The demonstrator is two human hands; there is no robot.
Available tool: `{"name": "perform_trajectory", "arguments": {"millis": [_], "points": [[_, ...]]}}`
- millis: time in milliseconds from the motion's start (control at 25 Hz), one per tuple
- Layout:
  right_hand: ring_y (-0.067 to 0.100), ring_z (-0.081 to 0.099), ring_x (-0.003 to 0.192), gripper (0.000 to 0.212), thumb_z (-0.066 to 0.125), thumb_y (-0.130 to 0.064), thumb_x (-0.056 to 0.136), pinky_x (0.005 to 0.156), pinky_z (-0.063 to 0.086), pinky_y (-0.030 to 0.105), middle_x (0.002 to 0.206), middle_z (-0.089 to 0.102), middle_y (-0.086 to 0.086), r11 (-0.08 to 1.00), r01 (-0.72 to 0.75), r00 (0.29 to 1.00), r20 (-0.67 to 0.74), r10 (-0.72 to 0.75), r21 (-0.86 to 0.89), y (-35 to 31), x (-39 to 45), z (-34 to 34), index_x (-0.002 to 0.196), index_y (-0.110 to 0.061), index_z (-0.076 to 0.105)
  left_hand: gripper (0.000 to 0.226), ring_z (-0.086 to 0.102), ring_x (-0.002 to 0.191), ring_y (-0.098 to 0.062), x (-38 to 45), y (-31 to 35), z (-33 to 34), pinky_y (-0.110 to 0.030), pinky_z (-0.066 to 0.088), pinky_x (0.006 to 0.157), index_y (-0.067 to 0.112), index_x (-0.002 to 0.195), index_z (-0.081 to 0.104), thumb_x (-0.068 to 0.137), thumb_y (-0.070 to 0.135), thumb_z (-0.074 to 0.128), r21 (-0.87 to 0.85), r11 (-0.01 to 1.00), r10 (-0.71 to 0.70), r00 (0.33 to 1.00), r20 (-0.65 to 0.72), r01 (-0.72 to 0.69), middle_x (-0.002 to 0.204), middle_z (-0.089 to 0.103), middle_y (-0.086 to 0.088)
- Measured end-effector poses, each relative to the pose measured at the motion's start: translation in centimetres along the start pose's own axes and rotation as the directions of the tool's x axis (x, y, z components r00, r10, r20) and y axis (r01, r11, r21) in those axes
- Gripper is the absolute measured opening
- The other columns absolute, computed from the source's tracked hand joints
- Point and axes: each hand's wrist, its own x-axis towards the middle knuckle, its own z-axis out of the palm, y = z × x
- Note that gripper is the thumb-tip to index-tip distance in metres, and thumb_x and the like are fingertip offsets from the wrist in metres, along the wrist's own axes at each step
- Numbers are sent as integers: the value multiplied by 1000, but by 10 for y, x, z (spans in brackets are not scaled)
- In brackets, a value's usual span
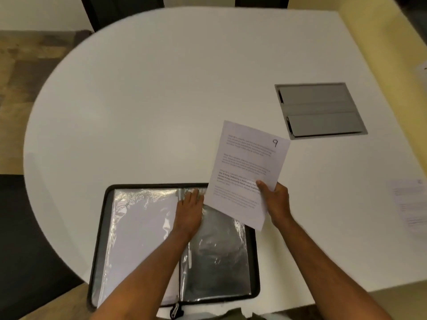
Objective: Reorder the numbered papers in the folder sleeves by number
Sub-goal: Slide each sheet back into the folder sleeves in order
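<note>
Both forearms enter from the bottom edge of the frame and angle upward toward its lower centre. The left hand (189,212) lies palm down just left of centre, its fingers straight and close together, pointing toward the top of the frame. The right hand (276,199) sits slightly higher and to the right, thumb on top and fingers curled beneath in a pinch, the wrist turned a little inward.

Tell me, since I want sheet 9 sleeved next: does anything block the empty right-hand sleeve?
Partly. The left hand rests flat on the folder spine by the right sleeve top; the right hand holds sheet 9 above.
</note>
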Motion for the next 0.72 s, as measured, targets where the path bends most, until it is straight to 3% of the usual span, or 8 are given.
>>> {"name": "perform_trajectory", "arguments": {"millis": [160,320,480,720], "points": [[12,73,101,39,73,-30,95,95,59,39,111,75,-8,1000,4,999,-34,-4,-2,-6,7,4,131,-16,67,28,59,112,-33,1,-6,-5,-43,47,80,11,112,68,85,12,63,18,997,76,984,-161,-74,123,64,-11],[14,72,106,42,74,-31,94,97,58,39,116,75,-4,1000,-3,997,-71,4,17,-10,16,9,132,-15,66,19,62,102,-30,7,-17,-10,-50,44,93,14,96,66,80,5,72,26,990,139,969,-205,-137,108,67,-7],[14,70,113,46,72,-28,95,103,55,37,124,72,-3,994,-17,992,-125,30,105,-12,28,17,138,-15,61,27,61,107,-26,13,-22,-17,-51,37,102,14,101,63,81,-1,71,13,968,247,949,-194,-249,115,66,-5],[3,70,100,36,69,-23,99,85,56,21,110,71,-13,960,-82,975,-178,133,269,-18,43,25,133,-15,62,49,59,120,-31,21,-22,-25,-55,37,104,7,119,63,73,-9,73,41,925,380,922,-70,-378,130,63,-11]]}}
